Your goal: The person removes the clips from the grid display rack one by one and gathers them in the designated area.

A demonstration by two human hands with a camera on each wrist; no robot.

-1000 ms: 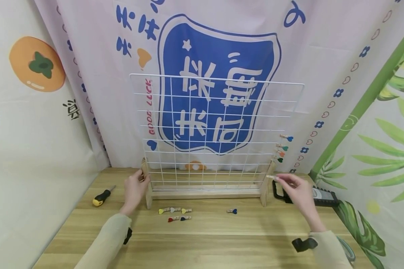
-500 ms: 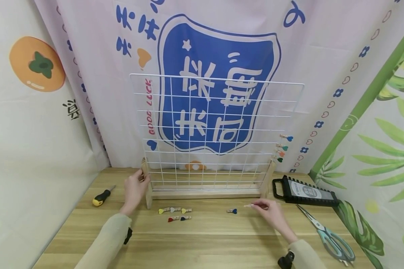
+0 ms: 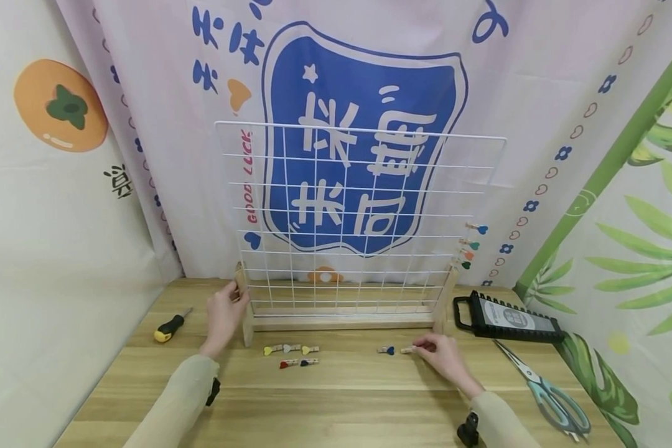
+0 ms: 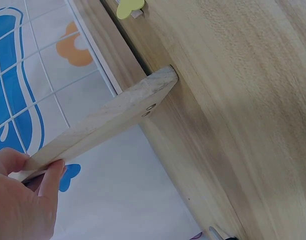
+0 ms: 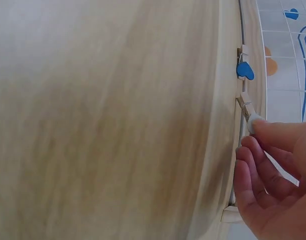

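Left hand pinches post, likely to steady rack. Right hand pinches clip by 1 end near blue clip, presumably for control.

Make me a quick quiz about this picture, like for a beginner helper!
1. True or false: the right hand is holding the scissors.
2. Which tool lies nearest the left hand?
A) hammer
B) screwdriver
C) paintbrush
3. Fill in: the left hand holds a wooden ____ at one side of the wire grid.

Key:
1. False; it pinches a small clothespin.
2. B
3. post
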